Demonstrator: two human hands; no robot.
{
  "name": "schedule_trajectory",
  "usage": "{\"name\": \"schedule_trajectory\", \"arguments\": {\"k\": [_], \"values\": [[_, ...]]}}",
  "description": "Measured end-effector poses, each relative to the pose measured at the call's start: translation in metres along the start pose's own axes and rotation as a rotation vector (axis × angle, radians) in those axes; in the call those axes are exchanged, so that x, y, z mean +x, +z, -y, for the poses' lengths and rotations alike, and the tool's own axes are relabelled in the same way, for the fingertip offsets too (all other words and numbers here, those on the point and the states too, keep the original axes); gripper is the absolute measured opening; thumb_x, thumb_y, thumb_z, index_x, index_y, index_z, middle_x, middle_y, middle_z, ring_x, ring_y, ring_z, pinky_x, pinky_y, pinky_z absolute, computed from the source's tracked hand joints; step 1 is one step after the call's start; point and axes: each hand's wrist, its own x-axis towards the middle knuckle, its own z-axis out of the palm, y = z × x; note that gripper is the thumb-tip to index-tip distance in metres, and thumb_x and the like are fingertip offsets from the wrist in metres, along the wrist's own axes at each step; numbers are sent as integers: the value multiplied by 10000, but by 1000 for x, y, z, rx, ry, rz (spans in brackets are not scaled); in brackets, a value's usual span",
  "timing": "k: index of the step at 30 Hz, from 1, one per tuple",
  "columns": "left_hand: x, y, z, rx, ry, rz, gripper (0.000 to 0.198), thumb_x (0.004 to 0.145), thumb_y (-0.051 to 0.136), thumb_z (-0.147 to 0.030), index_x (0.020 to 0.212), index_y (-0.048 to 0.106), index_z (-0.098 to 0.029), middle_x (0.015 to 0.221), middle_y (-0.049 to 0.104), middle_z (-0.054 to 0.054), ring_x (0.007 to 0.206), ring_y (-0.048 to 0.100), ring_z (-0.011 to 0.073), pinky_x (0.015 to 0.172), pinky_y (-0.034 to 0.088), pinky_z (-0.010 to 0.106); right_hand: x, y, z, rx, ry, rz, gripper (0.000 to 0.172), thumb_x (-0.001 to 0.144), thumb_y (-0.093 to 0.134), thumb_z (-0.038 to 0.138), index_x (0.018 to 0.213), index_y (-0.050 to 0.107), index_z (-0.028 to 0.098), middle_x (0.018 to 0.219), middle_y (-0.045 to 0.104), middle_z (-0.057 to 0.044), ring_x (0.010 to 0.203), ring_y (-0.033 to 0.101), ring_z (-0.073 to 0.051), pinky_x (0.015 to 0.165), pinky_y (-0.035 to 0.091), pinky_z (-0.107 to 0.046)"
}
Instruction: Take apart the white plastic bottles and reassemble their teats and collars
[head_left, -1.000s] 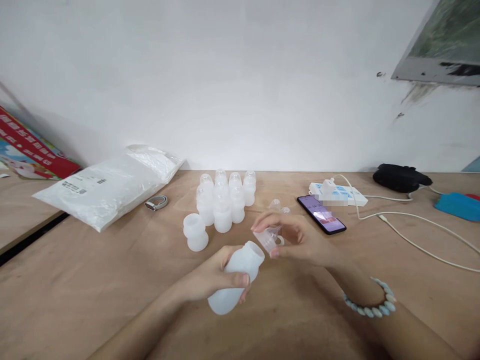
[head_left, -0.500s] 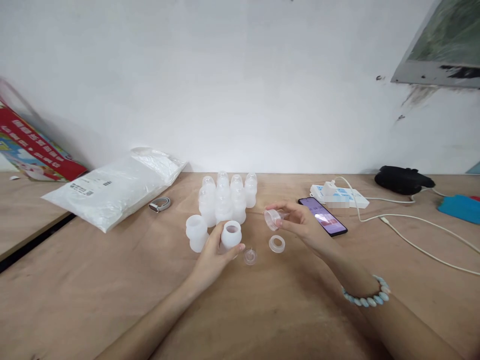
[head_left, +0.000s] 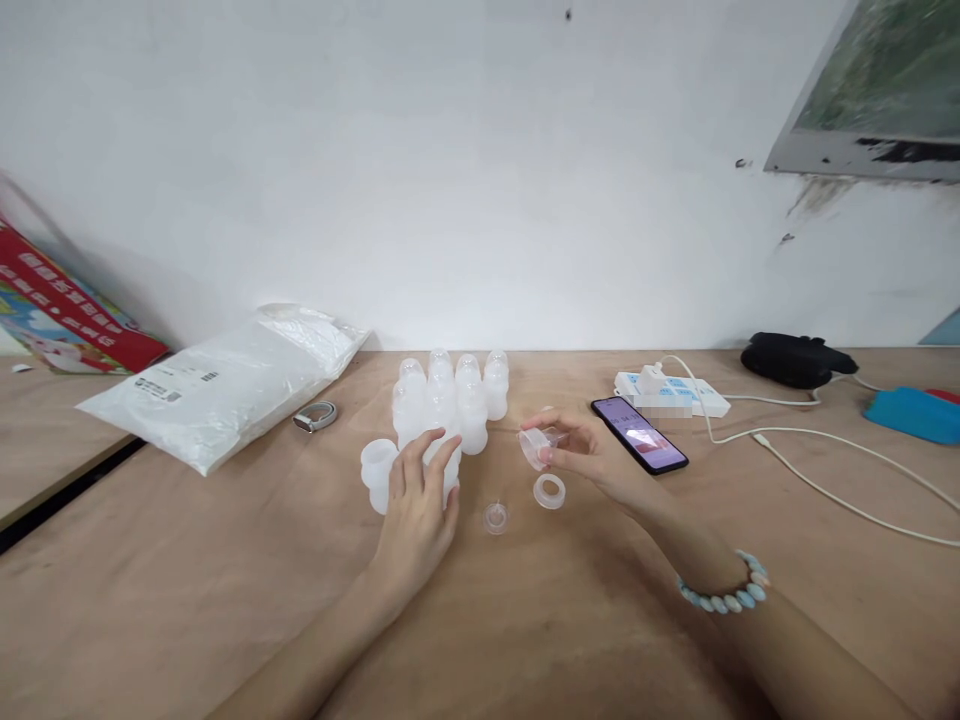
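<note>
My left hand [head_left: 420, 500] has its fingers apart, just in front of an open white bottle [head_left: 448, 452] that it partly hides. Between the fingers and thumb of my right hand [head_left: 581, 450] is a clear plastic cap [head_left: 534, 449], tilted. Below that cap a translucent ring [head_left: 550, 491] lies on the table. A small clear disc-shaped piece [head_left: 496, 517] lies between my hands. Another open white bottle [head_left: 379, 468] stands left of my left hand. Several white bottles with clear domed tops [head_left: 469, 400] stand grouped behind.
A white plastic package [head_left: 232, 385] and a grey band [head_left: 314, 416] are at left. On the right are a phone [head_left: 640, 435], a power strip [head_left: 701, 398] with cables, a black case [head_left: 797, 360] and a blue item [head_left: 913, 415]. A wall [head_left: 480, 180] rises behind.
My left hand has let go of the open bottle, which now stands farther back, and its fingers have spread. My right hand still holds the clear cap. The view has shifted slightly.
</note>
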Motion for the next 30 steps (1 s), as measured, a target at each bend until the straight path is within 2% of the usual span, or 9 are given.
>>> {"name": "schedule_trajectory", "arguments": {"k": [3,8,10,12,15,20,24,30], "values": [[1,3,3,111,81,-27,568,886,427,-33,1414,321,-215,1418,385,172,1324,389,344,1059,378,560,0,0,1,5,10,10,299,774,749,350,1036,689,219,988,637,-26,748,634,-142,681,510,-291],[1,2,-3,218,170,-131,587,873,452,-11,1416,370,-218,1442,383,158,1430,249,359,1144,230,583,0,2,-2,30,32,34,294,766,764,313,1037,691,226,895,639,-7,742,632,-140,672,499,-281],[0,-2,-11,143,191,-130,553,900,500,-79,1419,359,-211,1400,432,162,1388,324,336,1128,257,541,0,7,-6,41,18,43,319,738,786,294,1030,680,226,931,645,-14,802,629,-153,691,499,-282],[-1,-7,-20,25,191,-84,544,924,551,-201,1424,338,-193,1343,490,167,1281,440,311,1058,334,478,-2,16,-11,59,7,43,355,687,822,275,996,653,225,959,639,-15,859,618,-165,708,500,-279],[-3,-12,-30,-82,195,-33,543,932,576,-330,1407,355,-185,1258,567,148,1135,529,281,967,361,414,-6,34,-16,79,30,51,383,625,863,260,882,582,215,899,625,4,834,613,-164,705,502,-282],[-1,-14,-28,-87,242,10,338,979,462,-228,1311,440,-175,1163,623,116,1085,551,252,961,338,383,-12,53,-19,93,-21,61,351,645,845,252,832,552,206,845,632,14,804,621,-163,745,509,-305],[3,-11,-18,-15,241,58,313,976,484,-283,1269,476,-174,1149,641,114,1067,573,261,954,349,400,-9,51,-23,107,2,16,335,651,833,225,847,562,206,812,655,11,728,622,-149,679,511,-288],[3,-5,-9,154,271,28,330,971,459,-219,1285,492,-121,1071,702,118,992,623,270,962,344,431,-4,37,-24,73,-6,-66,314,669,830,274,868,597,205,859,656,-5,681,627,-132,606,498,-263]]}}
